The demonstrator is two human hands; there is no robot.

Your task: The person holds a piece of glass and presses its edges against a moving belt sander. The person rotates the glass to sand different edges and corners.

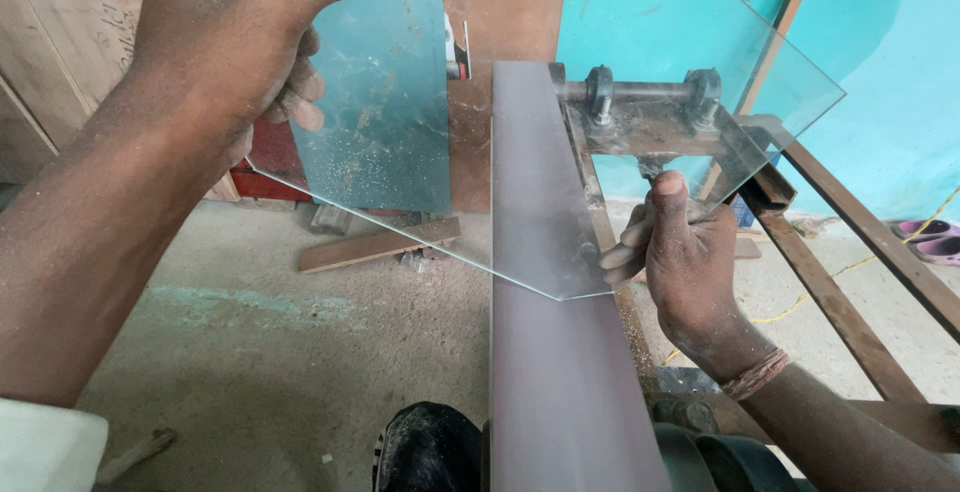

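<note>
- The glass pane [400, 142] sits tilted above the grey sanding belt [545, 282], its lowest corner touching the belt near the belt's right edge, at about 6 o'clock of the pane.
- The left hand [240, 62] clamps the pane's upper left edge at about 10 o'clock, thumb over the near face, fingers curled behind.
- The right hand [685, 252] pinches the lower right edge at about 4 o'clock, thumb on top, fingers under the glass.
- To do this well, I judge both hands should hold the angle steady, press lightly, and keep fingertips off the belt; the right fingers lie just beside it.
- A firm two-point grip matters, since a corner that catches could jerk the sheet.
- Count: one pane, one belt, two hands, two bolt heads [600, 87] on the metal frame [660, 132] at 12 o'clock of the right hand.
- One wooden plank [375, 245] lies on the floor [300, 352] at 9 o'clock of the belt.
- Two pink sandals [930, 237] rest at the far right, 3 o'clock.
</note>
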